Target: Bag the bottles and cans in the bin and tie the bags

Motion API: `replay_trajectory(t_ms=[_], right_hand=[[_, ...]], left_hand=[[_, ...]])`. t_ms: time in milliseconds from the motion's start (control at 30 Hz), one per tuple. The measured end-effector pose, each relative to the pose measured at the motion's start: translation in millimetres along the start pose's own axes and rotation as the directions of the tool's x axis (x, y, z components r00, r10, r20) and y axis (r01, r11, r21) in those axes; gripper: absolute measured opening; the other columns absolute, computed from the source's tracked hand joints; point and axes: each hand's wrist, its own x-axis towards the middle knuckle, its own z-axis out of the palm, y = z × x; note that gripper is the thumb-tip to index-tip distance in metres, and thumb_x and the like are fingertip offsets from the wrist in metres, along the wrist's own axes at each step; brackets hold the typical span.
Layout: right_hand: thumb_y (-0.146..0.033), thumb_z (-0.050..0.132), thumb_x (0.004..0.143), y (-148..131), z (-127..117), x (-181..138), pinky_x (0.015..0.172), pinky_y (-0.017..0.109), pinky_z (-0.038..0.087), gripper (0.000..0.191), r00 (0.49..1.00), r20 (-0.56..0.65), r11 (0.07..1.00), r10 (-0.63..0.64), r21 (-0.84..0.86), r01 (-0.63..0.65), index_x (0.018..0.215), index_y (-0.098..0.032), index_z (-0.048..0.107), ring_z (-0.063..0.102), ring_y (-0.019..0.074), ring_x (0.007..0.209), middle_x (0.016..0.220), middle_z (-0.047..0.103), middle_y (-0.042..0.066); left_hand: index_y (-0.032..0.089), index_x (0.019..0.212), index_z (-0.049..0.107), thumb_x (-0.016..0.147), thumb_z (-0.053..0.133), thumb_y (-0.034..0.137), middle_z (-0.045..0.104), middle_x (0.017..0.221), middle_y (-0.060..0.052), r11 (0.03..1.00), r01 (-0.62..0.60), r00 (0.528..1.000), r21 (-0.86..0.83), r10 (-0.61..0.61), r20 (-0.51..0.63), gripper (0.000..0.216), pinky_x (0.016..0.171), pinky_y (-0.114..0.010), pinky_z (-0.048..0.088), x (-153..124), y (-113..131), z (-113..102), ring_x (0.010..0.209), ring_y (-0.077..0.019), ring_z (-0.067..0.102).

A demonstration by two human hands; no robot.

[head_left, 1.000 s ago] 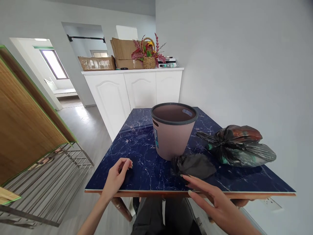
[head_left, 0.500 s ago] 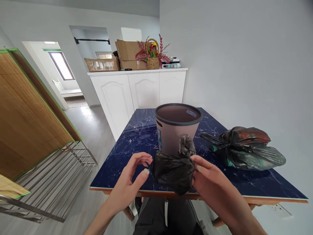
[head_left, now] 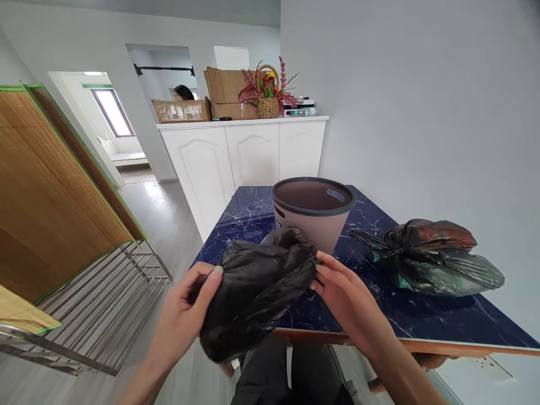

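Observation:
I hold a crumpled empty black plastic bag (head_left: 257, 292) in front of me with both hands, above the near edge of the dark blue marble table (head_left: 422, 320). My left hand (head_left: 183, 315) grips its left side with the thumb over the plastic. My right hand (head_left: 346, 292) pinches its right side. Just behind the bag a taupe waste bin (head_left: 314, 216) with a dark rim stands upright and open on the table.
A tied, filled black rubbish bag (head_left: 430, 259) lies on the table's right side by the grey wall. A white cabinet (head_left: 244, 152) behind carries cardboard boxes and a flower basket (head_left: 269, 93), with a person's head behind. A bamboo panel and metal rack (head_left: 84, 292) stand left.
My right hand picked the folded black bag up off the table, my left hand joined it, and the bag has spread wider and shifted left between both hands.

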Motion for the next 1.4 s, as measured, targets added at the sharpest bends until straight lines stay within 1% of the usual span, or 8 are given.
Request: replay_trajectory(t_ms=[267,400,500,667,867,1000,1300,1400], right_hand=[[-0.063,0.062,0.100,14,-8,-2,0.103,0.050,0.053,0.039,0.998,-0.054,0.884,-0.017,-0.468,-0.010,0.111,-0.026,0.069,0.066,0.0276,0.104,0.112,0.069,0.008],[-0.049,0.061,0.103,12,8,-6,0.103,0.054,0.053,0.028,0.863,-0.094,0.640,-0.497,-0.711,0.292,0.121,-0.028,0.065,0.063,0.0328,0.118,0.130,0.061,0.015],[-0.027,0.059,0.105,-1,33,-9,0.111,0.053,0.050,0.027,0.757,0.192,0.471,-0.624,-0.681,0.561,0.131,-0.030,0.060,0.060,0.0307,0.130,0.136,0.063,0.014],[-0.025,0.061,0.106,-14,66,-3,0.114,0.046,0.046,0.027,0.624,0.672,0.332,-0.398,-0.528,0.781,0.133,-0.026,0.059,0.064,0.0260,0.125,0.128,0.073,0.008],[-0.050,0.062,0.107,1,62,-3,0.087,0.036,0.050,0.031,0.806,0.591,0.315,0.027,-0.770,0.555,0.123,-0.025,0.069,0.072,0.0235,0.091,0.093,0.077,0.001],[-0.052,0.071,0.101,6,56,-3,0.066,0.029,0.041,0.032,0.798,0.559,0.237,0.223,-0.826,0.512,0.118,-0.025,0.073,0.074,0.0239,0.084,0.092,0.079,0.003],[-0.050,0.031,0.116,-8,58,-5,0.066,0.026,0.049,0.037,0.834,0.500,0.747,0.235,-0.641,0.174,0.124,-0.023,0.056,0.068,0.0135,0.052,0.073,0.072,-0.005],[-0.052,0.051,0.110,-10,56,-1,0.064,0.027,0.045,0.041,0.896,0.428,0.656,0.121,-0.712,0.251,0.141,-0.025,0.048,0.070,0.0168,0.061,0.080,0.074,-0.004]], left_hand=[[0.022,0.088,0.067,0.093,0.067,0.065,0.062,0.079,0.002,0.990,0.119,0.925,-0.081,-0.140,-0.353,0.043,0.065,-0.023,0.045,9,-8,-28,0.074,-0.0171,0.054],[0.022,0.087,0.066,0.096,0.065,0.056,0.063,0.081,0.002,0.997,0.072,0.895,0.002,-0.064,-0.442,0.035,0.069,-0.023,0.046,10,-3,-30,0.078,-0.0174,0.056],[0.023,0.083,0.064,0.098,0.063,0.055,0.061,0.074,0.003,0.996,-0.011,0.934,0.091,0.042,-0.356,0.035,0.065,-0.024,0.046,7,2,-24,0.070,-0.0164,0.056],[0.024,0.081,0.064,0.098,0.063,0.052,0.062,0.071,0.004,0.974,-0.144,0.955,0.173,0.182,-0.234,0.033,0.063,-0.023,0.047,7,18,-12,0.065,-0.0157,0.057],[0.022,0.086,0.067,0.100,0.062,0.058,0.062,0.077,0.003,0.997,-0.061,0.951,0.054,0.075,-0.299,0.039,0.068,-0.024,0.048,15,15,-18,0.073,-0.0169,0.058],[0.023,0.090,0.067,0.100,0.063,0.059,0.061,0.081,0.004,0.997,-0.002,0.951,-0.079,-0.022,-0.308,0.038,0.066,-0.023,0.045,20,2,-19,0.074,-0.0158,0.055],[0.022,0.086,0.062,0.100,0.066,0.055,0.055,0.080,0.004,0.988,0.012,0.954,-0.156,-0.058,-0.295,0.036,0.063,-0.022,0.040,27,4,-21,0.074,-0.0142,0.049],[0.021,0.084,0.060,0.101,0.064,0.055,0.053,0.078,0.004,0.992,-0.008,0.962,-0.127,-0.027,-0.273,0.038,0.063,-0.022,0.039,28,14,-21,0.072,-0.0138,0.047]])
